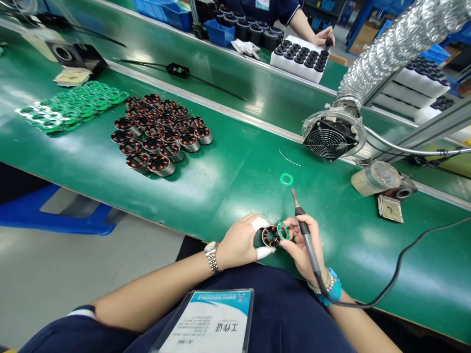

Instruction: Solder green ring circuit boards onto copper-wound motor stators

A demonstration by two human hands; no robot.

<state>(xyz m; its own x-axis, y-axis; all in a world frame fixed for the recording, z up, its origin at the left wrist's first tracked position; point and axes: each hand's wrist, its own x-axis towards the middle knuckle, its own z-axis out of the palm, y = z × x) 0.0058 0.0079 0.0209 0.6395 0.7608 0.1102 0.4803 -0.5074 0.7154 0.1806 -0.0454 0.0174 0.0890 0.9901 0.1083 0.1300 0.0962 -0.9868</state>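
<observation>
My left hand [246,241], with white tape on its thumb and forefinger, is closed around a motor stator [270,237] whose copper-wound open end faces right. Between the fingers of my right hand [305,245] is a ring-shaped green circuit board [283,231], held at the stator's rim. A soldering iron [308,240] also rests in that hand, its tip pointing away from me over the bench. Just beyond the tip lies a loose green ring board [286,179]. Whether the held board touches the stator, I cannot tell.
Several stators [162,130] stand grouped left of centre, beside green board panels [73,105]. A fume extractor fan [329,139] hangs at right above a solder-iron stand [405,191] and a tub [375,177]. The iron's cable [399,262] trails right. Across the bench, a co-worker's hand [324,37] touches a white foam tray [296,66].
</observation>
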